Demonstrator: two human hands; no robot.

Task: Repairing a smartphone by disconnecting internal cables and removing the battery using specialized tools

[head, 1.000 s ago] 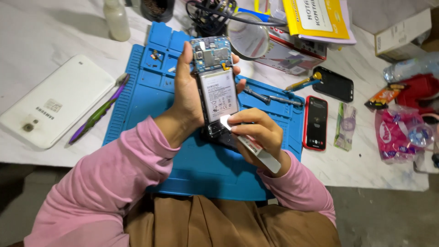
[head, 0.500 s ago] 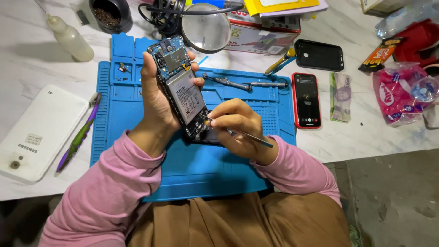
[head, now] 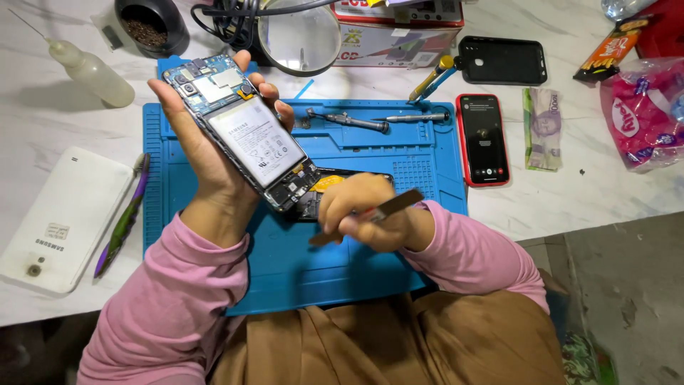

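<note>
My left hand (head: pixel 203 142) grips an opened smartphone (head: pixel 246 132) with its back cover off, so the white battery and circuit boards face up. It is tilted above the blue repair mat (head: pixel 370 264). My right hand (head: pixel 360 214) is closed around tweezers (head: pixel 388 208), at the phone's lower end. A black part (head: pixel 349 180) lies on the mat just under that end, partly hidden by my right hand.
On the mat's top edge lie two screwdrivers (head: pixel 349 121). A red phone (head: pixel 482 139), a black phone case (head: pixel 502 60) and a banknote (head: pixel 543 128) sit right of it. To the left: a white back cover (head: pixel 60 217), a purple-green pen (head: pixel 125 217), a squeeze bottle (head: pixel 89 70). A magnifier (head: pixel 299 36) stands behind.
The view has shifted and closed in. My left hand has tilted the phone further to the left, and my right hand has moved slightly lower at its bottom end with the tool.
</note>
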